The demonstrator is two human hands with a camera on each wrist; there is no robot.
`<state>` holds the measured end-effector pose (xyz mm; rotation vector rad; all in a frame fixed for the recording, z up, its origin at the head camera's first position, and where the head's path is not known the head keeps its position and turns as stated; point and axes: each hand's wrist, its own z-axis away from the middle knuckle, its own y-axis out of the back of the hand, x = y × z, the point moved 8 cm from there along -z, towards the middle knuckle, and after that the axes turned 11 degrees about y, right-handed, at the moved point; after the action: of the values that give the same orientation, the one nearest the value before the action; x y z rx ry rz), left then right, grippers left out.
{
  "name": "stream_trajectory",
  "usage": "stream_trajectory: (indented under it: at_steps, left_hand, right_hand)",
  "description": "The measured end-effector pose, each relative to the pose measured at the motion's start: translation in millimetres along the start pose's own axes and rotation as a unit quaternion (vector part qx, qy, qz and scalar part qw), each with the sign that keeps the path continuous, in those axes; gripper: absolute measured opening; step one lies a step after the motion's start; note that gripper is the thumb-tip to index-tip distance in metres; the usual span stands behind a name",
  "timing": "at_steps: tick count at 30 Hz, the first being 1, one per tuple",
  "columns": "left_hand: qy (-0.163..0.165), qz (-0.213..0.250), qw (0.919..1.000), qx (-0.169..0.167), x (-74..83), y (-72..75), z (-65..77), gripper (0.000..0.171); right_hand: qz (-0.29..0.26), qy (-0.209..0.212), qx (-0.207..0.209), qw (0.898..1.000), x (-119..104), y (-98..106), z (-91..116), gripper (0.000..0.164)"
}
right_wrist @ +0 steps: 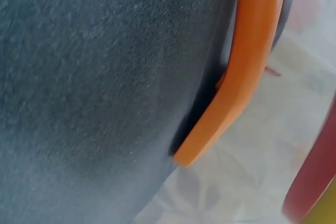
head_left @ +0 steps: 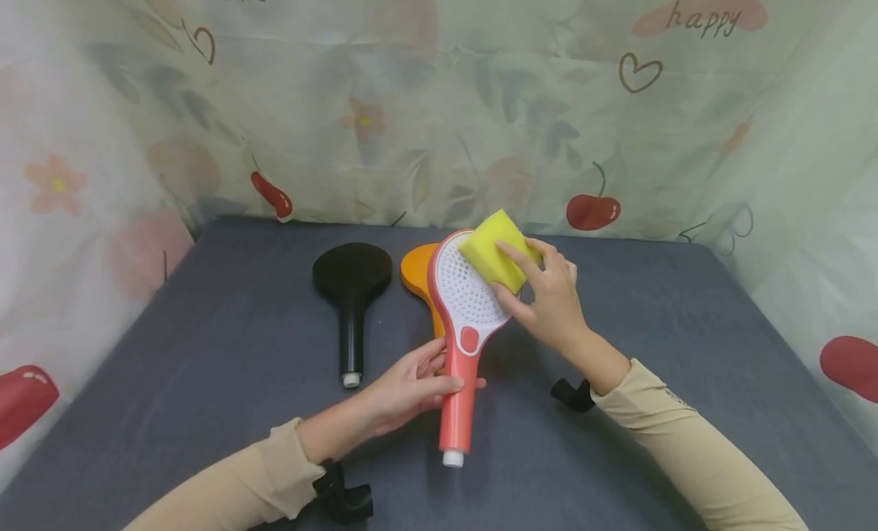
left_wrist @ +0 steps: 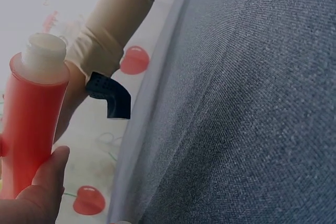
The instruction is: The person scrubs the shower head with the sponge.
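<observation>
My left hand (head_left: 405, 390) grips the coral-red handle of a shower head (head_left: 459, 409), holding it upright with its white, nozzled face toward me. The white threaded end of the handle points down and shows large in the left wrist view, with the thumb along the red grip (left_wrist: 32, 124). With thumb and fingers, my right hand (head_left: 554, 299) pinches a yellow sponge (head_left: 495, 249) against the upper right of that face, hiding part of the nozzles. In the right wrist view only the red rim (right_wrist: 315, 174) and a corner of sponge (right_wrist: 324, 208) show.
Behind the red shower head an orange one (head_left: 415, 270) lies face down on the dark grey table (head_left: 226, 348), partly hidden. To its left lies a black shower head (head_left: 352, 276). A printed curtain (head_left: 439, 135) surrounds the table's back and sides. Black camera mounts (head_left: 346, 497) sit at both wrists.
</observation>
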<state>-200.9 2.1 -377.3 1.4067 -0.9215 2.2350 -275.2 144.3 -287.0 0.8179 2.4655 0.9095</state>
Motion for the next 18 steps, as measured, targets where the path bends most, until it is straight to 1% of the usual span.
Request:
stream_trajectory:
  at_steps: [1, 3, 5, 8, 11, 14, 18]
  left_hand:
    - [-0.001, 0.000, 1.0000, -0.001, 0.1, 0.1, -0.1, 0.068]
    - [-0.004, 0.001, 1.0000, -0.004, 0.4, 0.0, -0.1, 0.068]
    - [-0.008, -0.002, 1.0000, -0.005, 0.9, 0.2, 0.1, 0.067]
    - [-0.017, -0.013, 0.9998, -0.004, 1.9, 0.6, 0.7, 0.068]
    - [-0.021, -0.024, 0.9995, -0.001, 1.9, 1.2, 1.4, 0.068]
    - [-0.018, -0.015, 0.9997, -0.005, 1.7, 0.9, 1.7, 0.068]
    - [-0.015, 0.007, 0.9998, -0.006, 2.7, 0.7, 1.4, 0.068]
  right_hand:
    - [-0.003, -0.001, -0.002, 1.000, -1.0, -0.1, 0.2, 0.057]
    - [-0.008, 0.011, -0.007, 1.000, -7.6, -1.1, 0.7, 0.058]
    - [-0.014, 0.037, -0.011, 0.999, -19.2, -2.1, 1.3, 0.057]
    - [-0.014, 0.089, -0.020, 0.996, -37.9, -3.5, 3.1, 0.057]
    - [-0.008, 0.122, -0.027, 0.992, -47.7, -4.0, 5.0, 0.059]
    - [0.001, 0.127, -0.030, 0.991, -44.3, -3.4, 6.3, 0.062]
    - [0.007, 0.095, -0.026, 0.995, -23.8, -1.2, 7.7, 0.061]
